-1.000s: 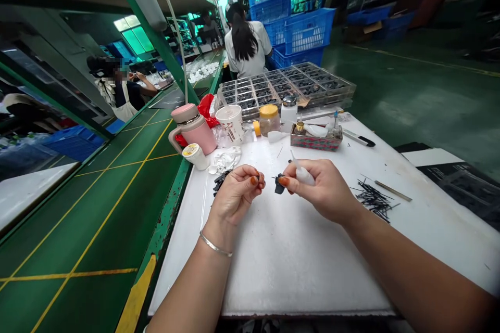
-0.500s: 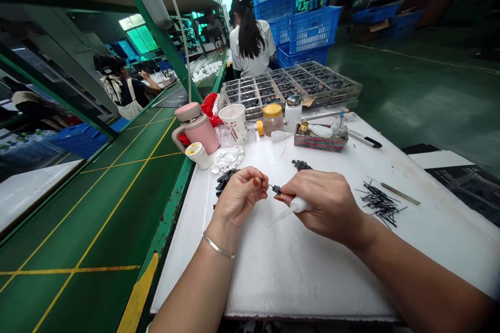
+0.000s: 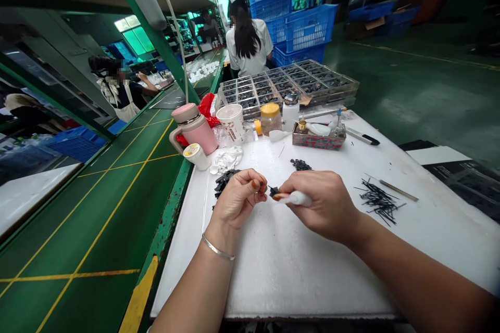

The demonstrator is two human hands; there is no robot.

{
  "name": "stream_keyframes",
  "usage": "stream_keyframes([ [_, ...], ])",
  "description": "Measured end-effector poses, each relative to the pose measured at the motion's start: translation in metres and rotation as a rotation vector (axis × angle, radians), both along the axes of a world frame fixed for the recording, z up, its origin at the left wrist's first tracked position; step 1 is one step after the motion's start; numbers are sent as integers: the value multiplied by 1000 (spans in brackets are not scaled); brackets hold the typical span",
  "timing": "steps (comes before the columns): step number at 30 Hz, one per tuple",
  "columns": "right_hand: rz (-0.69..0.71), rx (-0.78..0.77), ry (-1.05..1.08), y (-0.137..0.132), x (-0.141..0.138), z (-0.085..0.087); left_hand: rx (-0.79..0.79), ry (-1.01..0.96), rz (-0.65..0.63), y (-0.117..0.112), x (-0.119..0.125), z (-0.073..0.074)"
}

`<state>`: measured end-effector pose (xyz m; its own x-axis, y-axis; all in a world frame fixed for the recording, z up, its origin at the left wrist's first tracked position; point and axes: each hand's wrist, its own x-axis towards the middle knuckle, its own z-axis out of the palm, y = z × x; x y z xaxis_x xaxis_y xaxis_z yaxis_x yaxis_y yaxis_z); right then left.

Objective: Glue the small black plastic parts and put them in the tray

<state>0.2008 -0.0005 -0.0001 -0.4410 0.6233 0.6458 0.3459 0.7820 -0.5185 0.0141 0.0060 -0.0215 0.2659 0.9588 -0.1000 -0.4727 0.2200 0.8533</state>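
My left hand (image 3: 240,197) is closed in a pinch over the white table (image 3: 297,270), fingertips meeting a small black part (image 3: 273,190) held between both hands. My right hand (image 3: 320,202) is closed on a small white squeeze bottle (image 3: 296,198) lying across its fingers, and its fingertips pinch the black part too. A heap of small black pieces (image 3: 224,179) lies just beyond my left hand. A little cluster of tiny black parts (image 3: 300,165) sits past my right hand. Thin black pins (image 3: 377,200) are scattered to the right.
At the table's far edge stand a pink mug (image 3: 194,128), a paper cup (image 3: 231,123), a yellow-lidded jar (image 3: 270,118), a small white bottle (image 3: 289,111) and a patterned box (image 3: 318,138). Clear compartment trays (image 3: 289,86) lie beyond. A green conveyor (image 3: 97,203) runs on the left. Other people work further back.
My right hand brought the black part across to my left fingertips, and the white bottle turned from pointing up to lying sideways in the hand. The view shifted slightly.
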Motion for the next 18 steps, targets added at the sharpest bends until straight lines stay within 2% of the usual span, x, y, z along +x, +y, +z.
stream_keyframes([
  [4, 3, -415, 122, 0, -1, 4, 9, 2, -25, 0, 1, 1],
  [7, 33, -638, 198, 0, -3, 9, 3, 4, -41, -1, 3, 1],
  [12, 95, -796, 252, 2, -5, 14, 7, -6, -71, -1, 5, 0],
  [18, 167, -913, 323, 3, -6, 12, -8, -15, -33, -1, 4, 0],
])
